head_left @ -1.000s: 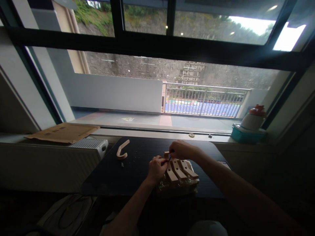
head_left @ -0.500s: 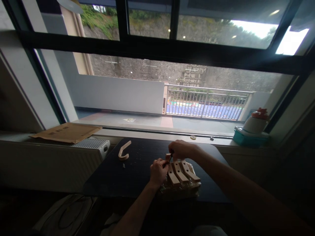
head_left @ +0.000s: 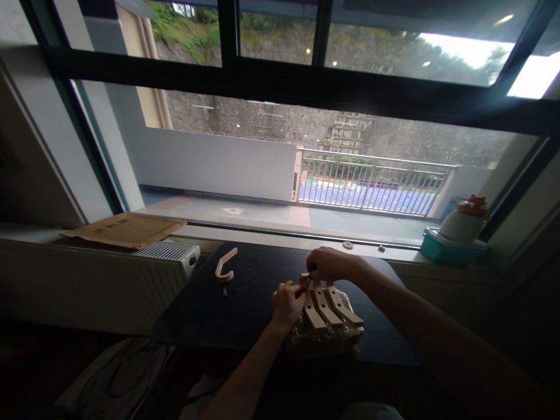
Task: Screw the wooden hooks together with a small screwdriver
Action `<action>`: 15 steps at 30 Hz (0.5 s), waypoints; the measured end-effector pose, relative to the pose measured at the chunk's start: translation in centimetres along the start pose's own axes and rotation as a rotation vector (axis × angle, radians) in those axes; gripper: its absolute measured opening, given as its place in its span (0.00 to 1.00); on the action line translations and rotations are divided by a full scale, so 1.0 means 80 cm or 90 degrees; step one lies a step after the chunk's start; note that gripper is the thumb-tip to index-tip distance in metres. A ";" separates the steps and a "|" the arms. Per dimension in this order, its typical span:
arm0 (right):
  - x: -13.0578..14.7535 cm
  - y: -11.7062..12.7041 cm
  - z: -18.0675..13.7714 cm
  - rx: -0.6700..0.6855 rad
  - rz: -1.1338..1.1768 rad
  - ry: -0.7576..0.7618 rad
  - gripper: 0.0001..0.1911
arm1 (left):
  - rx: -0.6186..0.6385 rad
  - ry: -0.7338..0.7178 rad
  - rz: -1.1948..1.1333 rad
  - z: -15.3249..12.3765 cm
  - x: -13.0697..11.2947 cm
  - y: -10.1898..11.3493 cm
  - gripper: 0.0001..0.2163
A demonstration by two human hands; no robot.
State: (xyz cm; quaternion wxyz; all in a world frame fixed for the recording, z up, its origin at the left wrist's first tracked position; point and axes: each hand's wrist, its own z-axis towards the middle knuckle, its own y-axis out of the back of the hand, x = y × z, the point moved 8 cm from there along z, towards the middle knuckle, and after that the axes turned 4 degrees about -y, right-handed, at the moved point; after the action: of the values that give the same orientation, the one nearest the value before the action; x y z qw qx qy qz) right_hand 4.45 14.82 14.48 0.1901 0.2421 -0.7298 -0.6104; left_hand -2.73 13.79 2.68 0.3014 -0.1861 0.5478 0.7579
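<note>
My right hand (head_left: 329,263) is closed around a dark, slim screwdriver (head_left: 308,281), mostly hidden by the fingers, its shaft pointing down. Close beside it, my left hand (head_left: 289,303) is closed with its fingertips at the screwdriver's lower end and the edge of the nearest wooden hook; what it pinches is hidden. Several pale wooden hooks (head_left: 328,309) with dark holes lie side by side on clear plastic wrap (head_left: 345,335), under and in front of my hands. A separate curved wooden hook (head_left: 224,269) rests at the table's left, with small screws (head_left: 224,291) below it.
The dark table (head_left: 196,315) stands against the window sill. A radiator (head_left: 168,251) with a brown envelope (head_left: 126,228) on it is at the left. A roll of tape (head_left: 347,245) and a teal box (head_left: 452,248) under a white bottle (head_left: 464,220) are on the sill.
The whole view has shifted slightly, so the scene sits a little further right. Both hands stay at the same spot by the wooden hooks, with the screwdriver still in my right hand.
</note>
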 end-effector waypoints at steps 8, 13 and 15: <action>0.003 -0.002 -0.002 0.036 0.015 -0.016 0.11 | 0.012 0.000 0.007 0.000 -0.001 -0.001 0.10; -0.005 -0.003 0.005 0.058 0.056 -0.046 0.12 | 0.007 0.001 -0.002 0.000 0.000 -0.001 0.09; -0.012 -0.006 0.009 0.068 0.090 -0.061 0.12 | 0.010 0.006 -0.001 0.001 0.000 -0.002 0.08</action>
State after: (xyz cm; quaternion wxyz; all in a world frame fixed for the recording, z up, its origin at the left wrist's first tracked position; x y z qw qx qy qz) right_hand 4.88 15.86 13.87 0.1845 0.1701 -0.7851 -0.5663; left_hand -2.65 13.88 2.59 0.3007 -0.1880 0.5550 0.7524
